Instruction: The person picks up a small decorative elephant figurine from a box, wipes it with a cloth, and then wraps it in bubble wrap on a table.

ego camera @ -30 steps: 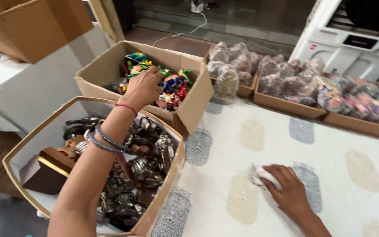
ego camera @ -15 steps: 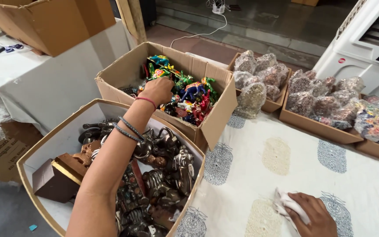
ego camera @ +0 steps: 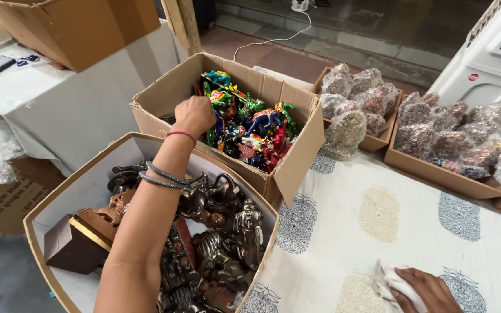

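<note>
While the left hand (ego camera: 194,115) is reaching into the cardboard box (ego camera: 297,150), clenched among painted animal figurines (ego camera: 249,128), neighbouring pieces are risking a knock and chipping. Below the wrist, a round box of metal figurines (ego camera: 221,232) is sitting. The right hand (ego camera: 427,290) is grasping a white cloth (ego camera: 395,285) on the printed tablecloth (ego camera: 378,214).

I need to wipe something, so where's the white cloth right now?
In the head view, the white cloth is at the bottom right, on the printed tablecloth, under the right hand.
</note>
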